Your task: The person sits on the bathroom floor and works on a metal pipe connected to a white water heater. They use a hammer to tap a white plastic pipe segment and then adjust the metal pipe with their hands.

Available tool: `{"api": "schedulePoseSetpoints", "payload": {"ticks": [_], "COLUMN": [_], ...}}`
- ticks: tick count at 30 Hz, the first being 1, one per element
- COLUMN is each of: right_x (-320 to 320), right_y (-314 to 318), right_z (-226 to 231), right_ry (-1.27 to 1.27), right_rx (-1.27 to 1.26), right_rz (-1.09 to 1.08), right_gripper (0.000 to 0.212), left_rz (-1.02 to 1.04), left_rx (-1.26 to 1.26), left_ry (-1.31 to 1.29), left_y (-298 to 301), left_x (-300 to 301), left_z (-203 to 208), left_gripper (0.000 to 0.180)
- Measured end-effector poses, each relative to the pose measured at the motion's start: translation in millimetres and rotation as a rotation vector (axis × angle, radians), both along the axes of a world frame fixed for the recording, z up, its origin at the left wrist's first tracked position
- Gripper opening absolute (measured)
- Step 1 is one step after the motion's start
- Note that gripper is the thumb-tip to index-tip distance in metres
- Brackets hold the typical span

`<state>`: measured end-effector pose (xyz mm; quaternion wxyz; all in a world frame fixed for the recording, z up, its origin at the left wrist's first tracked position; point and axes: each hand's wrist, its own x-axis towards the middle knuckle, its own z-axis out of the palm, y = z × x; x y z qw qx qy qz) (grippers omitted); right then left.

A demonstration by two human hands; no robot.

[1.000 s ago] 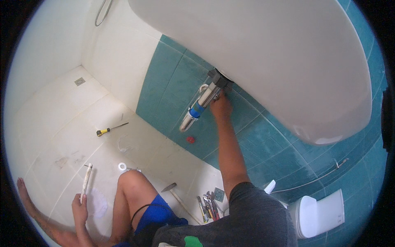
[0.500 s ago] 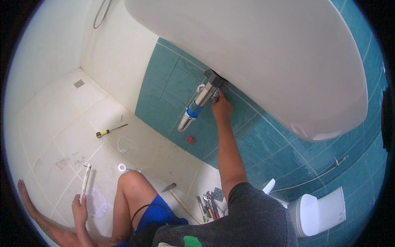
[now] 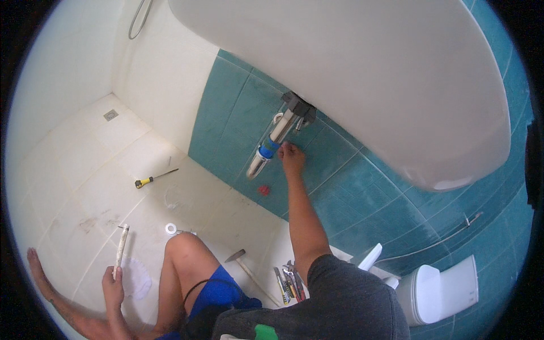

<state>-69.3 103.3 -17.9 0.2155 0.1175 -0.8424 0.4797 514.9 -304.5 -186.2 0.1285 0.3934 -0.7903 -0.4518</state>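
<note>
we have our right hand (image 3: 292,157) raised beside the shiny pipe (image 3: 277,135) that hangs against the teal tiled wall (image 3: 351,187), under the big pale basin (image 3: 362,85). the pipe's long axis slants from the dark block (image 3: 298,106) at its upper right end down to the lower left, so its blue band (image 3: 267,149) lies just to the left of our right fingertips, about level with them. those fingers are bunched narrow, thumb near fingertips; we cannot tell whether they touch the band or pinch anything small. this right hand is clearly the nearer one: our left hand (image 3: 113,286) is well apart, low over the floor, its fingers closed around the lower end of a thin whitish stick (image 3: 120,249) that points up, tilted slightly right. a red round piece (image 3: 264,190) shows on the wall below the pipe, and a hammer (image 3: 252,276) lies on the floor beyond our knee (image 3: 184,247).
</note>
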Motion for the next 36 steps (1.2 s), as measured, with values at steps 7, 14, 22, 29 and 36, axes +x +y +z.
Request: {"api": "schedulePoseSetpoints", "payload": {"ticks": [7, 14, 22, 29, 36], "right_x": [-3.4, -43.4, -15.6, 15.3, 5.6], "right_y": [-29.5, 26.7, 5.3, -25.8, -17.1], "right_z": [4.6, -62.2, -182.8, -217.2, -237.4], "right_ry": [-0.265, -0.078, -0.818, -1.001, -0.907], "right_rx": [-0.320, 0.587, 0.289, -0.185, -0.253], "right_rz": [0.266, -0.059, -0.290, -0.192, -0.204], "right_gripper": [0.027, 0.047, 0.057, 0.044, 0.036], "left_rz": [0.062, -0.016, 0.019, 0.075, 0.046], "left_rx": [-0.067, -0.053, 0.009, -0.008, -0.091], "left_ry": [-0.022, 0.056, 0.008, 0.024, 0.014], "left_y": [3.1, -0.1, -1.1, 2.3, -2.3], "left_x": [28.1, -3.6, 4.5, 26.1, 29.2], "left_z": [4.2, -9.5, -4.5, -5.0, -8.9], "left_gripper": [0.035, 0.035, 0.033, 0.034, 0.035]}}
